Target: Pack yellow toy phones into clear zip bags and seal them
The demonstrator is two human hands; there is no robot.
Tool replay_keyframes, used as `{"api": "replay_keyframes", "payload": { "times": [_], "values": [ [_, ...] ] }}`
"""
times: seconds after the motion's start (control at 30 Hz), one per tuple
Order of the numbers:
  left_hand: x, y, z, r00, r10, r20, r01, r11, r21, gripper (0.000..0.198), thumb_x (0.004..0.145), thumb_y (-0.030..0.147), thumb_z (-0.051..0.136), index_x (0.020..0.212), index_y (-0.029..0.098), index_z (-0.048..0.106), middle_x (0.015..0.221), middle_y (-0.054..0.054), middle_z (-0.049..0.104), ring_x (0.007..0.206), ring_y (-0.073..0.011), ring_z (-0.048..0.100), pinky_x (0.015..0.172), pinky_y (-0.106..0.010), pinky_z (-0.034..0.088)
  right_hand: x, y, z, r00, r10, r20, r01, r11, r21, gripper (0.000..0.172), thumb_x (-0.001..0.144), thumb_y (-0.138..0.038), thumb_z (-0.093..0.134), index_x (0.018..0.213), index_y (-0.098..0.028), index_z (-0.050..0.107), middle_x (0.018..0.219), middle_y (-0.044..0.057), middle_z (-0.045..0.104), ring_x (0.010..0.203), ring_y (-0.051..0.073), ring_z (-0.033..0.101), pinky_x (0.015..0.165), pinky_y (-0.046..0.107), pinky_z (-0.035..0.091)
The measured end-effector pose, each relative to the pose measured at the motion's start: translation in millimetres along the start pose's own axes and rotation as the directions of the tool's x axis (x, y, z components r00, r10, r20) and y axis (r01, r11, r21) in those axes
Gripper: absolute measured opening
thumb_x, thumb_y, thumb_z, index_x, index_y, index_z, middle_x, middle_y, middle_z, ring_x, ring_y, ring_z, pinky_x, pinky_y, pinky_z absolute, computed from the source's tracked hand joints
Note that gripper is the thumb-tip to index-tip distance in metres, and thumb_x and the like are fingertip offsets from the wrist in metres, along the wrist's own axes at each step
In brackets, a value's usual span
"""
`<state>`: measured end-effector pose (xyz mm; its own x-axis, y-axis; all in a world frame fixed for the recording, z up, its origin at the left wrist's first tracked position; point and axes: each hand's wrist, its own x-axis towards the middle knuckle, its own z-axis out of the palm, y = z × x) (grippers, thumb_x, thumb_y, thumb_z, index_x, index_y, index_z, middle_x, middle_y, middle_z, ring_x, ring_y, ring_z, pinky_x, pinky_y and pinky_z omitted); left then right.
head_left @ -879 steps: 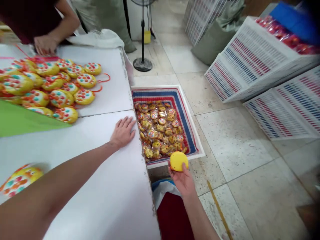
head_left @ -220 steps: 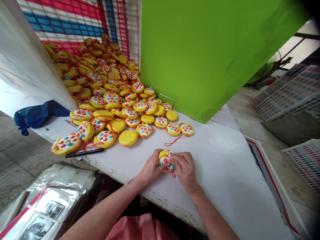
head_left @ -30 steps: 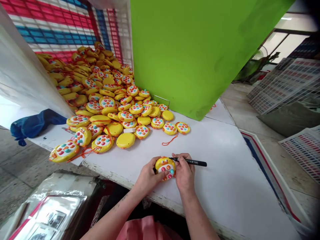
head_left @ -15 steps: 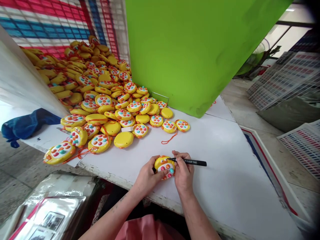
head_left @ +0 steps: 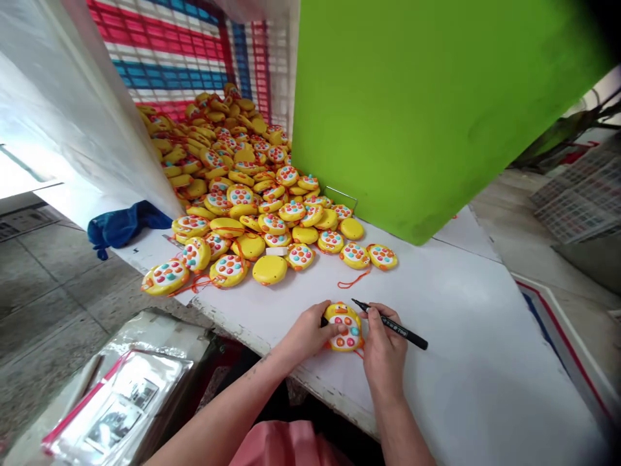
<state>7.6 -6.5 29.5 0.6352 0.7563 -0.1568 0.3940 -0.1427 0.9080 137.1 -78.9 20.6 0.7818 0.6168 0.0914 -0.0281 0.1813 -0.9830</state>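
My left hand is closed on a yellow duck-shaped toy, its thumb on the white face with coloured round buttons. The toy's eyes and orange beak are at the top. A small black piece, perhaps the marker's cap, shows by the left fingers. My right hand grips a black marker pen, its tip pointing up and left, just off the toy's upper right. An orange cord shows at the toy's lower edge, beside my right hand.
A large pile of similar duck toys spreads from a mesh-backed bin onto the white table. A green panel stands behind. At the left lie a blue cloth and, lower down, a plastic-wrapped package.
The marker tip has come off the toy's eye area and the pen now slants more downward to the right. The whole view has shifted, with the scene moving right in the picture.
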Motion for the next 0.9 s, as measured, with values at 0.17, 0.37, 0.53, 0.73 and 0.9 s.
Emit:
{"api": "replay_keyframes", "payload": {
  "times": [0.17,0.37,0.53,0.73,0.9],
  "values": [
    [1,0,-11.9,0.988,0.051,-0.147,0.000,0.942,0.334,0.050,0.088,0.039,0.052,0.134,0.020,0.046,0.117,-0.013,0.052,0.097,-0.0245,0.061,0.086,-0.033,0.047,-6,-17,3,0.985,-0.136,0.104,0.144,0.986,-0.080,0.019,0.084,-0.038,0.059,0.086,-0.020,0.060,0.076,-0.001,0.059,0.068,0.014,0.055,0.068,0.028,0.043],
    [-2,-14,-25.9,0.975,0.149,-0.166,-0.115,0.974,0.198,0.034,0.087,0.021,0.051,0.120,0.019,0.058,0.101,-0.007,0.059,0.094,-0.0195,0.059,0.087,-0.030,0.046,-19,-25,15,0.950,-0.061,0.306,0.088,0.993,-0.077,0.016,0.086,-0.036,0.059,0.089,-0.021,0.057,0.080,-0.001,0.060,0.071,0.013,0.056,0.066,0.025,0.045],
    [-14,-20,-33.0,0.968,0.168,-0.188,-0.197,0.969,-0.151,0.041,0.079,0.022,0.065,0.119,0.020,0.058,0.091,-0.003,0.061,0.083,-0.0154,0.058,0.077,-0.026,0.047,-21,-23,19,0.928,0.001,0.373,0.029,0.997,-0.076,0.016,0.087,-0.036,0.059,0.090,-0.021,0.056,0.078,-0.001,0.060,0.068,0.012,0.056,0.063,0.024,0.044],
    [-27,-12,-33.9,0.972,0.184,-0.145,-0.230,0.866,-0.444,0.047,0.075,0.026,0.071,0.119,0.020,0.056,0.084,0.000,0.060,0.077,-0.0125,0.057,0.070,-0.023,0.046,-24,-29,22,0.888,-0.049,0.458,0.089,0.994,-0.066,0.013,0.088,-0.033,0.057,0.086,-0.021,0.056,0.082,-0.001,0.057,0.076,0.012,0.054,0.069,0.024,0.042],
    [-35,-1,-36.3,0.979,0.177,-0.100,-0.203,0.875,-0.438,0.049,0.075,0.024,0.071,0.121,0.021,0.054,0.082,0.001,0.063,0.066,-0.0097,0.057,0.061,-0.020,0.046,-28,-29,26,0.857,-0.046,0.513,0.114,0.988,-0.102,0.012,0.087,-0.032,0.058,0.085,-0.020,0.058,0.083,0.001,0.058,0.078,0.015,0.055,0.073,0.028,0.043]
  ]
}}
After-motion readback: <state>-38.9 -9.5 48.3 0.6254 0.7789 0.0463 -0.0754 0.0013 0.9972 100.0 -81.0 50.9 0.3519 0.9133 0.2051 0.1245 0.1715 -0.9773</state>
